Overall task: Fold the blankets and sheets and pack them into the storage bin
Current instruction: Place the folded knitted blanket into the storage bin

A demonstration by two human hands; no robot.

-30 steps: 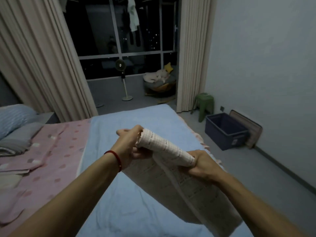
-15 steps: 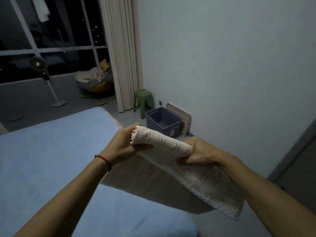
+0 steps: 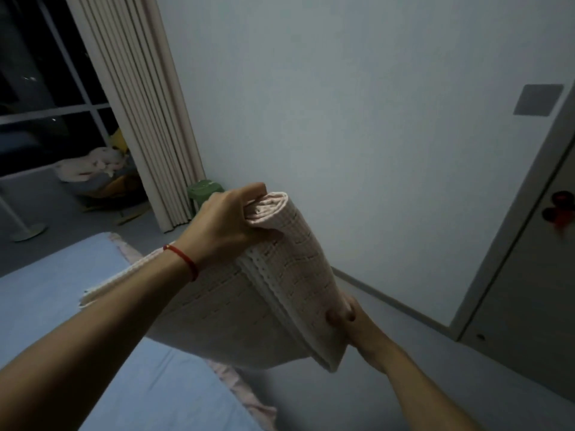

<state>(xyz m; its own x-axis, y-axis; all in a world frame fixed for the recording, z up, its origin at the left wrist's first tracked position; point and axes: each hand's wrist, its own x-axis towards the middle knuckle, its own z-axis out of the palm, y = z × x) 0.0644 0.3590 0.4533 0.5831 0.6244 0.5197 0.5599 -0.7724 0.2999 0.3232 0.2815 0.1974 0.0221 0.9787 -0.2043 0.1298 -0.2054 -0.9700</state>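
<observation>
Over on the left there's the bed (image 3: pixel 56 290) with its blue cover, and past it the dark window (image 3: pixel 40 88) and the long curtain (image 3: pixel 137 113) hanging to the floor. Then the left hand (image 3: pixel 224 227), red string bracelet (image 3: pixel 183 262) on the wrist, fingers curled tight round the far end of a folded, partly rolled blanket (image 3: pixel 280 290), thumb tucked near the open roll end where you can see the layers. The blanket is up in the air between both hands, over the edge of the bed and the floor, with a loose flap trailing back toward the left forearm. It looks soft and floppy, a thin woven thing with a grid pattern, probably light, nothing fragile about it. Only real hassle I'd guess is that it wants to unroll and sag the second you slacken off, so holding it at both ends of the roll like this seems right, and pinching that loose flap in would help. Further right, the right hand (image 3: pixel 345 318) grips the near end from underneath, fingers wrapped in, mostly hidden by the cloth. Behind it a plain wall and a door (image 3: pixel 529 259) on the far right. No storage bin in sight from here, so I can't say how far it has to go.
</observation>
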